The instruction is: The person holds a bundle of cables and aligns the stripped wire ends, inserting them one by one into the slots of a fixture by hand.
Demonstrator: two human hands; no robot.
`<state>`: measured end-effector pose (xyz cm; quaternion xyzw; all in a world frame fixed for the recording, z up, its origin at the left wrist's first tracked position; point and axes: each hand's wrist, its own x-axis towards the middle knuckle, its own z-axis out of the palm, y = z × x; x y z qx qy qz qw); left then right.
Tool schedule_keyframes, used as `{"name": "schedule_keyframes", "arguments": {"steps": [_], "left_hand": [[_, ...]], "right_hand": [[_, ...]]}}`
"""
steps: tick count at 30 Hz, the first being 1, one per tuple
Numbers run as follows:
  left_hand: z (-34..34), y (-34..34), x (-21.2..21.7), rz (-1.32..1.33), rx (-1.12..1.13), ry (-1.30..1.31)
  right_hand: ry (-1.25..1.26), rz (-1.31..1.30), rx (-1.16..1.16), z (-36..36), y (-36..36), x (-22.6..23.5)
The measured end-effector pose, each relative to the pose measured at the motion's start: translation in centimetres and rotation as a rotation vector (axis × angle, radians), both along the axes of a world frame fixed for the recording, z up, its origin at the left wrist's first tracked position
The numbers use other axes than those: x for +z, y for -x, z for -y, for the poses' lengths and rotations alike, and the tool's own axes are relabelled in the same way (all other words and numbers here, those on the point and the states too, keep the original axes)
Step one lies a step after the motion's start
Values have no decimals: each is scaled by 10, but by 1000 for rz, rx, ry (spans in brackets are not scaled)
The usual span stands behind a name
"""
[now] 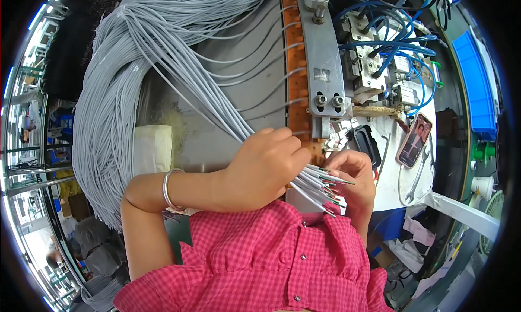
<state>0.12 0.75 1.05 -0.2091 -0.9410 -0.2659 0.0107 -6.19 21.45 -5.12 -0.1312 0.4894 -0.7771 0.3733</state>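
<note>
- Pink checked shirt (271,263) fills the lower edge, closest to the lens, just under both hands.
- Left hand (266,168): fingers curled shut around a bundle of grey wires (179,57). One silver bangle (169,190) on that wrist.
- Bundle fans out up and to the left of the left hand in a big loop, too many strands to count. Stripped wire ends (320,184) stick out past its knuckles, toward the right hand.
- Right hand (355,179): fingers bent, tips touching the stripped ends. Can't tell whether it pinches one strand or only steadies them.
- Stripped ends: roughly ten visible, exact count unclear, they overlap.
- Step, my read: sorting or picking single ends out of the held bundle, close to the machine's feed point.
- Orange slotted strip (297,68) runs upward from just above the hands. About eight single wires already lie across it, apart from each other.
- Next move likely calls for separating one end cleanly and keeping the rest clamped so the bundle doesn't slip.
- Grey metal bar (323,57) just beside the strip, blue air hoses (380,46) beyond it.
- One phone (415,140) and one wrench (418,173) on the white bench, right of the right hand.
</note>
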Motion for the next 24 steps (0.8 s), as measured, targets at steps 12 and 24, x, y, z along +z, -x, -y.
{"name": "schedule_keyframes", "arguments": {"steps": [12, 24], "left_hand": [[-5, 4, -15, -201, -20, -9], [-3, 2, -16, -163, 13, 85]], "right_hand": [[-391, -172, -284, 4, -2, 3], [-390, -144, -141, 7, 2, -5]]}}
